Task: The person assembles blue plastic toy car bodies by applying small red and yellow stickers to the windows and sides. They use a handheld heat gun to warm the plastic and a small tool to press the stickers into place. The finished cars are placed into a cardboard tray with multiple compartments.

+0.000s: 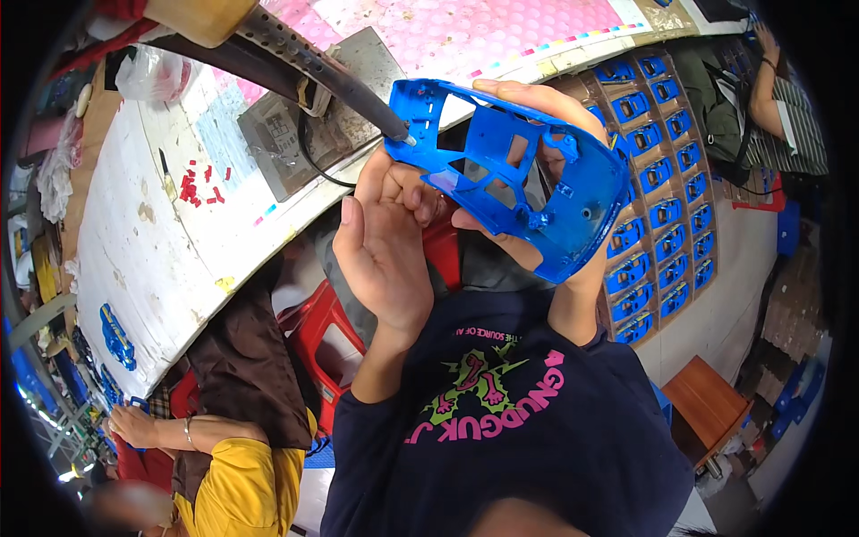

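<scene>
A blue plastic toy car body shell [586, 228] is held tilted, its hollow inside showing window openings and small posts. My right hand [582, 291] grips it, fingers over the far edge and thumb beneath the near side. Beside the shell's left end is my left hand [385, 251], palm up and thumb spread, with the fingers partly curled. Its index finger reaches the shell's lower left corner; whether it bears any weight I cannot tell. A soldering-iron-like tool with a perforated metal barrel [309, 67] slants down from the upper left, its tip at the shell's left end.
Small red pieces [201, 186] lie on the white table [143, 259] by a grey metal plate [277, 148]. Several blue car shells [662, 170] stand in rows on cardboard at the right. A co-worker in a yellow sleeve [242, 483] sits at left, near a red stool [327, 331].
</scene>
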Action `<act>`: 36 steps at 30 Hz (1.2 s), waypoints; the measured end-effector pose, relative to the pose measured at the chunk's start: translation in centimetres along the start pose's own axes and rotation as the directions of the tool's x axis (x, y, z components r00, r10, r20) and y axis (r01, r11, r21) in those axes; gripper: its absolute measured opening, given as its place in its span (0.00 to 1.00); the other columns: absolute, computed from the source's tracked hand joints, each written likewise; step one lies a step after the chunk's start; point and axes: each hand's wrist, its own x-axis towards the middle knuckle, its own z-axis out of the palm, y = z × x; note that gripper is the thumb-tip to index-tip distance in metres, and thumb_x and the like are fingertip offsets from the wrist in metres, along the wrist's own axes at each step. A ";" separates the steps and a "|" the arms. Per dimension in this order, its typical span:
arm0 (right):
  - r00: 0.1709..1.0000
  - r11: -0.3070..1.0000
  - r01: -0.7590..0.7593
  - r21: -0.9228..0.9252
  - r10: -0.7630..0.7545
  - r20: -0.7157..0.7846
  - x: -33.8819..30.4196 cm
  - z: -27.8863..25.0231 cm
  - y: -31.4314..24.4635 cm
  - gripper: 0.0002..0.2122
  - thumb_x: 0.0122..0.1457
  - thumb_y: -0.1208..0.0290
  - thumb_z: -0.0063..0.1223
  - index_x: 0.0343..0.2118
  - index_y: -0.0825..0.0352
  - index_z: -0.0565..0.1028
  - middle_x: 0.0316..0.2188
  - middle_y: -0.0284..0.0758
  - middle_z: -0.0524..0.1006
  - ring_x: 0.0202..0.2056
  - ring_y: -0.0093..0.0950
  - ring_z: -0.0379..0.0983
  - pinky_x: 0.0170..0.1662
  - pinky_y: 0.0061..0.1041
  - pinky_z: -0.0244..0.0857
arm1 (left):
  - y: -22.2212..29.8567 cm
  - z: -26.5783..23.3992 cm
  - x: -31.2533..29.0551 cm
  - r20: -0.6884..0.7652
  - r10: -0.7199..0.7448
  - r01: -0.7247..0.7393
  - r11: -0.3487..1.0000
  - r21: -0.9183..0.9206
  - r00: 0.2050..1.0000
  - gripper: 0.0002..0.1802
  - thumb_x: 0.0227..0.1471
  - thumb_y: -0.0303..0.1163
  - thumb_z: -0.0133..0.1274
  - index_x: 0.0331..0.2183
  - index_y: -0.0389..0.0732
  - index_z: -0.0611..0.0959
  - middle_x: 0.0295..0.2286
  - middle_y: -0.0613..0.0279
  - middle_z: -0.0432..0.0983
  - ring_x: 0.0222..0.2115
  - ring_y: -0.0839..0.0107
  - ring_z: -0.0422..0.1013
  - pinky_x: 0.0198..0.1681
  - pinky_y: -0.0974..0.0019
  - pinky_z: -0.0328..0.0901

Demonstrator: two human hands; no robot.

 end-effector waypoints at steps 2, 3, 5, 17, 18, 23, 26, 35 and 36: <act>1.000 1.000 -0.019 -0.005 0.019 0.013 0.0 -0.1 0.1 0.28 0.30 0.70 0.66 0.39 0.71 0.67 0.35 0.40 0.71 0.35 0.33 0.70 0.38 0.25 0.63 | 0.0 0.0 0.0 -0.005 -0.019 0.019 1.000 0.004 1.000 0.34 0.50 0.50 0.24 0.46 0.28 0.61 0.35 0.59 0.67 0.33 0.76 0.62 0.34 0.74 0.54; 0.999 0.999 -0.039 -0.001 0.039 0.016 -0.2 -0.1 0.2 0.28 0.30 0.71 0.66 0.38 0.71 0.68 0.35 0.40 0.71 0.35 0.33 0.70 0.38 0.25 0.63 | 0.1 0.1 -0.1 -0.024 -0.033 0.033 0.999 0.039 0.999 0.34 0.50 0.50 0.25 0.46 0.28 0.62 0.33 0.61 0.66 0.31 0.76 0.61 0.33 0.75 0.53; 0.995 0.995 -0.099 0.010 0.098 0.001 -1.0 -0.2 0.7 0.27 0.30 0.71 0.66 0.37 0.71 0.68 0.34 0.39 0.71 0.35 0.34 0.69 0.38 0.25 0.63 | -0.3 0.2 -0.6 -0.042 -0.058 0.062 0.992 0.111 0.997 0.31 0.50 0.48 0.28 0.45 0.29 0.62 0.28 0.64 0.63 0.28 0.77 0.58 0.32 0.75 0.52; 0.856 0.835 -0.507 0.211 0.460 0.237 -14.1 -0.8 0.0 0.28 0.38 0.75 0.59 0.43 0.70 0.58 0.35 0.37 0.63 0.37 0.26 0.62 0.40 0.24 0.57 | -5.9 -3.0 -9.9 -0.012 -0.331 0.332 0.943 0.021 0.943 0.37 0.45 0.50 0.48 0.50 0.41 0.54 0.50 0.53 0.51 0.51 0.62 0.52 0.54 0.59 0.45; 0.811 0.786 -0.567 0.246 0.482 0.330 -14.1 -1.2 -0.4 0.28 0.39 0.76 0.58 0.44 0.70 0.58 0.34 0.37 0.64 0.34 0.24 0.63 0.37 0.22 0.59 | -5.7 -3.6 -10.4 -0.067 -0.308 0.311 0.950 0.041 0.949 0.37 0.45 0.52 0.46 0.50 0.40 0.55 0.49 0.53 0.53 0.50 0.62 0.53 0.53 0.60 0.48; 0.761 0.858 -0.513 -0.016 0.464 0.453 -11.7 -5.2 1.9 0.26 0.43 0.81 0.51 0.48 0.68 0.58 0.26 0.34 0.68 0.21 0.18 0.64 0.25 0.16 0.60 | 0.4 -8.8 -9.0 0.009 0.026 -0.025 0.998 -0.053 1.000 0.35 0.48 0.51 0.41 0.50 0.36 0.56 0.42 0.51 0.60 0.43 0.63 0.60 0.45 0.61 0.57; 0.927 0.933 -0.339 -0.125 0.354 0.125 -6.3 -8.9 5.3 0.20 0.47 0.80 0.46 0.46 0.67 0.60 0.24 0.31 0.67 0.23 0.14 0.62 0.28 0.13 0.58 | 8.7 -11.0 -7.3 -0.142 0.212 -0.214 0.977 -0.001 0.967 0.32 0.49 0.46 0.42 0.49 0.35 0.59 0.40 0.53 0.63 0.39 0.67 0.63 0.41 0.65 0.58; 0.923 0.925 -0.344 -0.161 0.301 -0.240 11.6 -23.8 19.2 0.25 0.51 0.72 0.48 0.50 0.68 0.53 0.22 0.33 0.69 0.16 0.16 0.62 0.16 0.13 0.56 | 24.0 -26.8 1.1 -0.007 0.782 0.355 -0.275 0.893 0.624 0.30 0.40 0.43 0.55 0.40 0.30 0.70 0.37 0.44 0.68 0.38 0.55 0.66 0.44 0.62 0.58; 0.888 0.916 -0.396 -0.068 0.363 -0.281 12.5 -24.6 20.2 0.27 0.51 0.71 0.49 0.51 0.69 0.51 0.21 0.34 0.69 0.15 0.17 0.62 0.15 0.13 0.56 | 24.7 -27.5 1.8 -0.035 0.792 0.409 -0.277 0.869 0.610 0.30 0.39 0.43 0.55 0.40 0.30 0.70 0.37 0.43 0.68 0.39 0.54 0.65 0.43 0.61 0.58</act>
